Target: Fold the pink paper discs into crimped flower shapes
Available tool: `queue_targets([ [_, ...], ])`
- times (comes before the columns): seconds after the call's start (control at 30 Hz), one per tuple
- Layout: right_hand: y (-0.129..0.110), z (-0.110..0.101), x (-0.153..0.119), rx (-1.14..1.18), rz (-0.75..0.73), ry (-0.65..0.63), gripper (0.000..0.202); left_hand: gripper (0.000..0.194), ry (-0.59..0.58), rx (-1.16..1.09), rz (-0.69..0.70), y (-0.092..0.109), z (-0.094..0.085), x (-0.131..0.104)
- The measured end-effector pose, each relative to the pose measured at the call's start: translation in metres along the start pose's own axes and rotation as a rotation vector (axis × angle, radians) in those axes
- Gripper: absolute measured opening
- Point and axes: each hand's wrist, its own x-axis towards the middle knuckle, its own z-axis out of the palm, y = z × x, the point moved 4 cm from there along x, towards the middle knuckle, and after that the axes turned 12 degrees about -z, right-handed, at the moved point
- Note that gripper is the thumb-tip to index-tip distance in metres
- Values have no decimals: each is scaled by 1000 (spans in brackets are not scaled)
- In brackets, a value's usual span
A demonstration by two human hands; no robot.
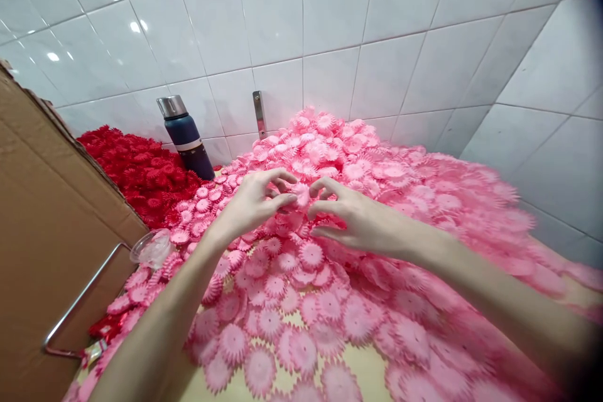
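Many pink, jagged-edged flower-like discs [311, 254] are heaped against the tiled wall and spread over a pale yellow surface [365, 364]. Above the heap, near the middle of the view, my left hand [264, 198] pinches a small pink disc [300, 194] between thumb and fingers. Just to the right, my right hand [339, 210] has its fingers curved and apart, close to the disc's right side. No object shows between the right thumb and fingers.
A dark blue bottle [189, 141] with a silver cap stands by a red heap [141, 169]. A cardboard box [51, 201], a clear plastic container [153, 249] and a bent metal rod [80, 301] lie left. A metal strip [259, 114] leans on the wall.
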Motion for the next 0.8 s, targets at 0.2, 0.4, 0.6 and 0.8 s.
queue_targets([
  [0.2, 6, -6, 1, -90, 42, 46, 20, 18, 35, 197, 0, -2, -6, -1],
  [0.4, -38, 17, 9, 283, -217, -140, 20, 12, -1, 316, -67, -7, 3, 1],
  [0.6, -20, 42, 7, -157, -191, -195, 19, 14, 75, 490, -50, -4, -6, -2],
  [0.8, 21, 30, 0, -395, -53, -87, 28, 20, -209, 557, -43, -5, 9, -4],
])
